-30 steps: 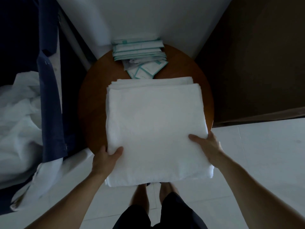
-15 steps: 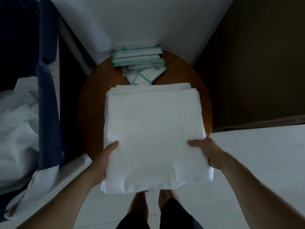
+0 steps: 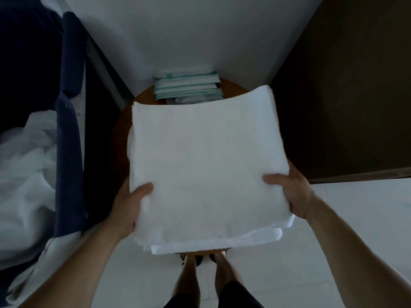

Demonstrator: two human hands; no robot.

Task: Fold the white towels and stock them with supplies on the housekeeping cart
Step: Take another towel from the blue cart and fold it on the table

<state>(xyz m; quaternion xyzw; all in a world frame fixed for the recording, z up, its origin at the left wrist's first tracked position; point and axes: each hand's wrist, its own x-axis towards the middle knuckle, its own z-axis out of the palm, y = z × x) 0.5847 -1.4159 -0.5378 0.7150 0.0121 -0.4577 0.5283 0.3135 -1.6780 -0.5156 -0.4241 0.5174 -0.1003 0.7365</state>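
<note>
Holding: both hands grip the stack of folded towels (image 3: pixel 206 165) at its near corners. The left hand (image 3: pixel 129 205) and the right hand (image 3: pixel 291 192) each lay a thumb on top, and the other fingers go under the cloth.
Place of the towels: the stack is in front of the person, above the round wooden worktop (image 3: pixel 121 134), and its near edge hangs out over the floor (image 3: pixel 333 218). I cannot tell if the far edge touches the wood.
Done: the folding looks finished for this stack. The layers lie flat and square, and lower layers show at the near edge.
Left to do: the stack is not yet on a cart. The packets (image 3: pixel 186 88) at the back of the worktop are not stocked. Loose white linen (image 3: pixel 24 174) lies at the left beside a dark blue cloth bag (image 3: pixel 69 152); perhaps it needs folding too, but this is my guess.
Hidden: the fingers under the stack, the number of towels, most of the worktop, and any cart shelves. The print on the packets is too small to read, and the light is dim.
</note>
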